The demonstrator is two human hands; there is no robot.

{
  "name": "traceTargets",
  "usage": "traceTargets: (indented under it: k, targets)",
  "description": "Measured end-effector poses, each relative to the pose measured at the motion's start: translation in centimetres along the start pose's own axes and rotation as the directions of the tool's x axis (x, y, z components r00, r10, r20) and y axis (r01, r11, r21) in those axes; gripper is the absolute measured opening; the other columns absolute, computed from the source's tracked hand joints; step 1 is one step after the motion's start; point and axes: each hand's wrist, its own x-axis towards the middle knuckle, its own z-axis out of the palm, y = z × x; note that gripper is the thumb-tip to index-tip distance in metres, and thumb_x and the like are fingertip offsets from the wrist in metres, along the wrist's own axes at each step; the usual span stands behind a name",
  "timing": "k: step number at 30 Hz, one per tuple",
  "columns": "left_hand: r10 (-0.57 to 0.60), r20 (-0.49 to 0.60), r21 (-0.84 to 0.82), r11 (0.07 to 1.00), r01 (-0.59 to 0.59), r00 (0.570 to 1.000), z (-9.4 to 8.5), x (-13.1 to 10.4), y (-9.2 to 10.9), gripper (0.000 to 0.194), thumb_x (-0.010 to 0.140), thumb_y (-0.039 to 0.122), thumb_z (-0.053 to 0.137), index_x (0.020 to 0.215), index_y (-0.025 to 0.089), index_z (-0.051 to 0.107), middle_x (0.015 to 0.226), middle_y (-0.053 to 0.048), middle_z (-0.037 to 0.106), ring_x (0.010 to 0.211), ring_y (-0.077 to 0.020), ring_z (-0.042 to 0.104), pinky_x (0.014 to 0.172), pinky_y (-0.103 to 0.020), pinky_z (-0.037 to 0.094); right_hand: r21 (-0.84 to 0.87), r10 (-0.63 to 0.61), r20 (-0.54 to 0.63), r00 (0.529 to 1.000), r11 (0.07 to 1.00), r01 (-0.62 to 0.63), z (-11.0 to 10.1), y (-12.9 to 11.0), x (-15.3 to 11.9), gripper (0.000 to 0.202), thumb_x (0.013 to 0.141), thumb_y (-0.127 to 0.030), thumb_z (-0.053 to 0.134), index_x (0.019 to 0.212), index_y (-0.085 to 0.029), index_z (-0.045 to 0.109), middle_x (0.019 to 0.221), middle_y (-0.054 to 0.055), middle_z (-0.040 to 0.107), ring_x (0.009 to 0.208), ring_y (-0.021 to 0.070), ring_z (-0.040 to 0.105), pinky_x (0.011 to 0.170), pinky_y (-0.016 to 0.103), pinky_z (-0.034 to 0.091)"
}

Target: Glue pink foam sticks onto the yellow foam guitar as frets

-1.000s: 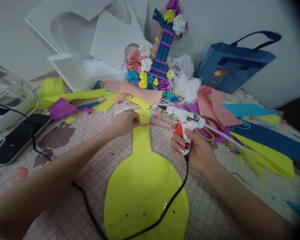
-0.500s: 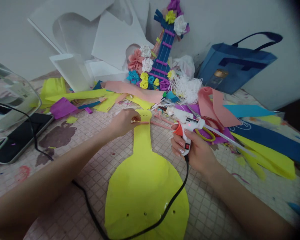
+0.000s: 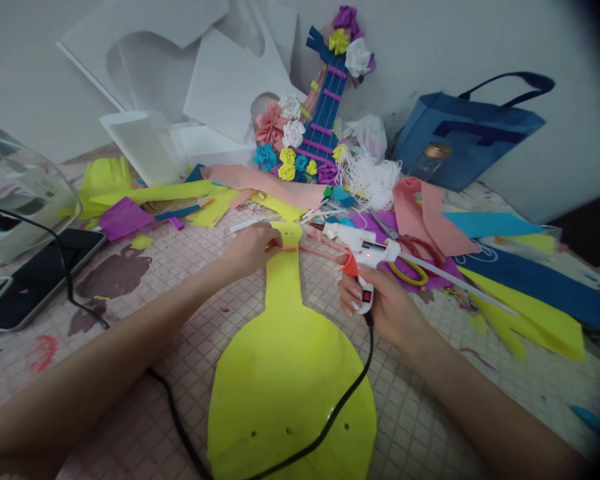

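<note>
A yellow guitar-shaped cutout (image 3: 293,373) lies on the table with its narrow neck pointing away from me. Across the top of the neck runs a thin pink strip (image 3: 290,249). My left hand (image 3: 253,250) is closed in a pinch on the strip's left end, at the neck's left edge. My right hand (image 3: 380,300) is wrapped round the handle of a white glue gun (image 3: 375,250), fingers by its orange trigger. The gun's nozzle points left, just right of the neck. Its black cord crosses the cutout's round body.
Scissors with yellow and red handles (image 3: 409,272) lie behind the gun. Paper scraps spread across the back, before a flower-covered blue guitar (image 3: 325,110). A blue bag (image 3: 467,140) stands back right; a phone (image 3: 43,280) lies left.
The glue gun in my right hand has moved slightly left, nearer the neck. My left fingers have lowered onto the strip's end, and the strip lies flatter across the neck.
</note>
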Motion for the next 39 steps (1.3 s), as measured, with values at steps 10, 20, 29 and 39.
traceTargets:
  k: [10, 20, 29, 39]
  targets:
    - [-0.270, 0.267, -0.854, 0.379, 0.357, 0.925, -1.6, -0.3, 1.2, 0.015, 0.072, 0.027, 0.065, 0.066, 0.014, 0.058, 0.066, -0.001, 0.056, 0.057, -0.0071, 0.048, 0.052, -0.020, 0.038, -0.727, -0.267, -0.040, 0.963, 0.669, 0.155, 0.1, 0.7, -0.7, 0.031, 0.085, -0.046, 0.052, 0.072, -0.018, 0.057, 0.046, -0.002, 0.049, 0.042, 0.0114, 0.045, 0.043, 0.024, 0.036]
    - [-0.209, 0.571, -0.815, -0.262, 0.517, 0.794, -2.3, -0.7, 3.2, 0.015, 0.082, 0.012, 0.057, 0.067, 0.013, 0.058, 0.063, 0.001, 0.052, 0.057, -0.0043, 0.048, 0.048, -0.013, 0.038, -0.750, -0.330, 0.033, 0.943, 0.615, 0.241, 0.1, 1.9, -1.1, 0.025, 0.089, -0.044, 0.048, 0.088, -0.020, 0.055, 0.056, -0.003, 0.049, 0.046, 0.0122, 0.046, 0.044, 0.025, 0.038]
    - [-0.141, 0.571, -0.810, -0.260, 0.526, 0.809, -2.5, -1.0, 3.8, 0.015, 0.085, 0.014, 0.053, 0.070, 0.014, 0.058, 0.064, 0.001, 0.048, 0.058, -0.0053, 0.046, 0.051, -0.015, 0.040, -0.780, -0.338, 0.035, 0.941, 0.580, 0.237, 0.1, 1.6, -1.4, 0.026, 0.088, -0.042, 0.048, 0.076, -0.020, 0.054, 0.052, -0.002, 0.050, 0.047, 0.0139, 0.048, 0.047, 0.027, 0.038]
    - [-0.092, 0.571, -0.810, -0.223, 0.542, 0.816, -2.3, -1.2, 3.9, 0.012, 0.084, 0.014, 0.055, 0.072, 0.014, 0.059, 0.063, 0.002, 0.048, 0.057, -0.0050, 0.046, 0.052, -0.016, 0.039, -0.781, -0.383, 0.043, 0.923, 0.563, 0.270, 0.9, 0.4, -1.2, 0.041, 0.091, -0.044, 0.042, 0.060, -0.020, 0.050, 0.052, -0.001, 0.048, 0.045, 0.0109, 0.045, 0.044, 0.024, 0.036]
